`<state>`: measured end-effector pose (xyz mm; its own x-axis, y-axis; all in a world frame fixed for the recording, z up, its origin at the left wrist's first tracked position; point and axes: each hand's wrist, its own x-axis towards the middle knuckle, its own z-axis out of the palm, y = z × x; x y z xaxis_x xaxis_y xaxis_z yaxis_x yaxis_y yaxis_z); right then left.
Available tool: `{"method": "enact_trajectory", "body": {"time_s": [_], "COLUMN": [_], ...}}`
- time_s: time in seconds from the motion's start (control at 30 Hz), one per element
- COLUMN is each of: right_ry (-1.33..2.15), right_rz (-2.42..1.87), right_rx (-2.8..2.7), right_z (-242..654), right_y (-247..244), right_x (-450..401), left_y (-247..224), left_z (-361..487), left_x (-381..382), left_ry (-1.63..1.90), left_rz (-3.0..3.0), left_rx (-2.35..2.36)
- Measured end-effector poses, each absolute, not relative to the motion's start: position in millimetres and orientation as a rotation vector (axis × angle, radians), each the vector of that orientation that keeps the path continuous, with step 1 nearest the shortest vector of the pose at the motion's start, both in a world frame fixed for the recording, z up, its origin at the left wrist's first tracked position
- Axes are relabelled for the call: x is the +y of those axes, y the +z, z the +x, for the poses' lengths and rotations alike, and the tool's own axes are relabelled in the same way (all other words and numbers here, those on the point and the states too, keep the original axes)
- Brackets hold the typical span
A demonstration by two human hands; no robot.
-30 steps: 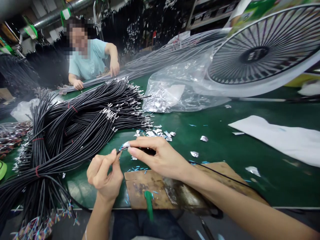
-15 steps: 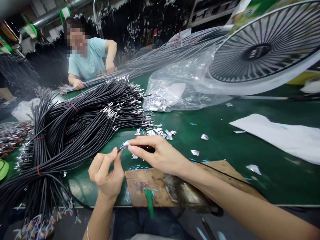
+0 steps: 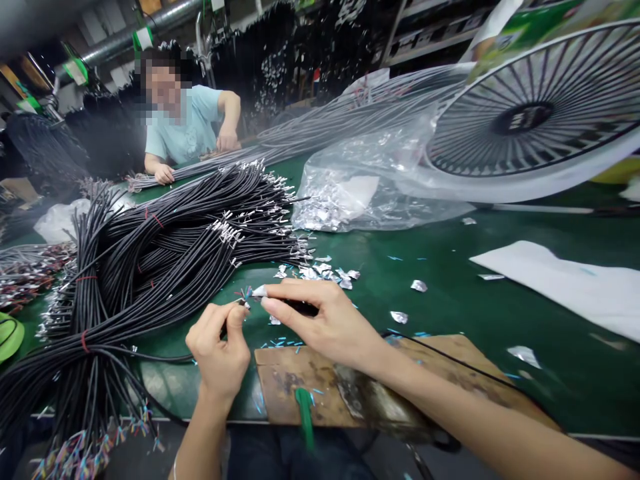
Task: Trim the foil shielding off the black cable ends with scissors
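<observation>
My left hand (image 3: 219, 343) is closed, thumb and forefinger pinching the end of a black cable (image 3: 242, 302). Thin coloured wires (image 3: 245, 292), blue and red among them, fan out from that end. My right hand (image 3: 320, 319) comes in from the right, a white cover (image 3: 260, 291) on its forefinger tip. Its thumb and forefinger reach close to the wires, with a small gap. A dark object (image 3: 304, 307) shows under the right fingers, mostly hidden, so its kind is unclear.
Bundled black cables (image 3: 165, 267) lie left. Foil scraps (image 3: 327, 272) and blue bits dot the green table (image 3: 440, 267). A worn board (image 3: 285, 383) lies at the front edge, a clear bag (image 3: 345, 193) and fan (image 3: 530, 117) farther back. A co-worker (image 3: 183, 127) handles grey cables opposite.
My right fingertips have drawn slightly away from the wires, which now spread more freely. My left hand keeps its pinch. The whole view has shifted a little.
</observation>
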<state>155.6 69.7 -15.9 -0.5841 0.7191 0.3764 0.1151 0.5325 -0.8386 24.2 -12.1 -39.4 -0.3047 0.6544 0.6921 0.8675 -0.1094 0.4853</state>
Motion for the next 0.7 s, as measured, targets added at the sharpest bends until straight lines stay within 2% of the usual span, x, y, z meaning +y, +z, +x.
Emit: {"method": "enact_trajectory", "body": {"time_s": [0.3,0.7], "right_ry": [1.209,1.071], "right_rz": [-0.691,-0.766], "right_rx": [-1.911,-1.944], "right_z": [154.5,152.2], "right_y": [-14.4,-17.4], "right_x": [71.7,67.3], "left_y": [-38.0,-50.0], "left_z": [23.0,30.1], "left_x": [-12.1,-7.4], "left_ry": [-1.646,-1.552], "left_rz": [-1.756,-1.784], "left_rx": [-2.026,-1.861]}}
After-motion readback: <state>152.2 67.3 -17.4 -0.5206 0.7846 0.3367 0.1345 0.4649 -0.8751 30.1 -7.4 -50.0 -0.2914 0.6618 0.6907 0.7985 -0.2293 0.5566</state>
